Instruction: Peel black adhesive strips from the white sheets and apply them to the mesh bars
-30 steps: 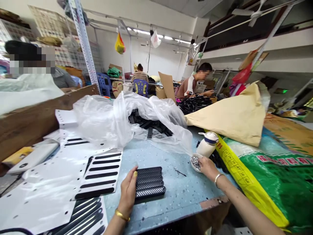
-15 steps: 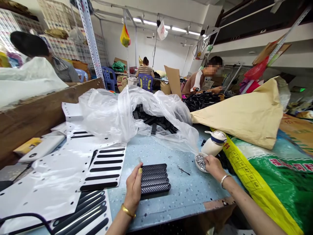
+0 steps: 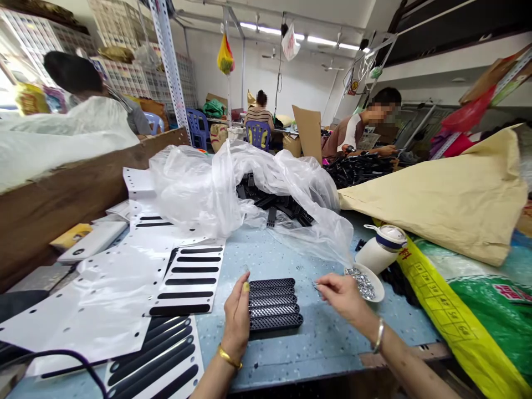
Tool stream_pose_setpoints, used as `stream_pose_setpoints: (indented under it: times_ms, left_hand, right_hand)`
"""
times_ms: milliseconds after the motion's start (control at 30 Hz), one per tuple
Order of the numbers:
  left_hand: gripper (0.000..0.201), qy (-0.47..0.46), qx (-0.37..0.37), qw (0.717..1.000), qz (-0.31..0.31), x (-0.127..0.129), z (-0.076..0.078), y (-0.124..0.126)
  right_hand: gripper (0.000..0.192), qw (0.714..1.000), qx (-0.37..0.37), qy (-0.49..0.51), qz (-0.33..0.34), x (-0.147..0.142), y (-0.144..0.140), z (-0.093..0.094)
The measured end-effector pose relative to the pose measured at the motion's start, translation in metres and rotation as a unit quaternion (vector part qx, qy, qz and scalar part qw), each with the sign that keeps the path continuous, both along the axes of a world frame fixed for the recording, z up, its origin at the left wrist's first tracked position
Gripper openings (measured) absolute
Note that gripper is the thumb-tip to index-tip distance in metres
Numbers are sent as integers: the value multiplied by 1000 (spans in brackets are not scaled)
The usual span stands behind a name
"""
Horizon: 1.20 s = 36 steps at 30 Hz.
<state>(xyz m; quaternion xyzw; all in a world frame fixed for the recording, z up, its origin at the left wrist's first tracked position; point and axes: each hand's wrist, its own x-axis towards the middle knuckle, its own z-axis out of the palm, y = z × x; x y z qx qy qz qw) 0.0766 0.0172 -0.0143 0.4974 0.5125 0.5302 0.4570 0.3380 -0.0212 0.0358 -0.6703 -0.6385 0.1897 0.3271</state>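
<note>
A row of several black strips with a crosshatch texture [image 3: 275, 305] lies side by side on the light blue tabletop. My left hand [image 3: 236, 316], wearing a yellow tip on its thumb, rests along the left ends of these strips with fingers stretched out. Over the table to their right, my right hand [image 3: 343, 296] is closed in a pinch. A tiny silvery piece shows at its fingertips, too small to make out fully. Just behind that hand stands a white bowl [image 3: 379, 291] filled with small shiny metal pieces [image 3: 361, 281].
A white bottle [image 3: 381, 248] stands behind the bowl. Clear plastic sheeting [image 3: 224, 194] partly covers black parts [image 3: 272, 205] at the back. White sheets with black strips [image 3: 189, 277] lie left. A yellow-green sack [image 3: 440, 305] borders the right. Other people sit farther off.
My right hand has come out of the bowl and moved left toward the black strips, fingers pinched. My left hand stays beside the strips. The whole view has shifted slightly.
</note>
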Motion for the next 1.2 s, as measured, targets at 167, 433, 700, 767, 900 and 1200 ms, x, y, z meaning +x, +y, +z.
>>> stream_pose_setpoints:
  times_ms: [167, 433, 700, 767, 900, 1200]
  left_hand:
    - [47, 27, 11, 999, -23, -2, 10, -3]
    - [44, 22, 25, 998, -60, -25, 45, -14]
    - [34, 173, 63, 981, -66, -31, 48, -3]
    - [36, 216, 76, 971, -65, -29, 44, 1]
    - [35, 269, 100, 955, -71, -29, 39, 10]
    - [31, 58, 7, 978, -201, -50, 88, 12]
  right_hand:
    - [16, 995, 14, -11, 98, -82, 22, -4]
    - [17, 982, 20, -62, 175, -107, 27, -14]
    - [20, 989, 32, -3, 147, -86, 32, -10]
    - [19, 990, 36, 10, 134, -78, 29, -2]
    - [17, 996, 32, 28, 83, -29, 11, 13]
    - [22, 982, 12, -96, -164, 123, -21, -10]
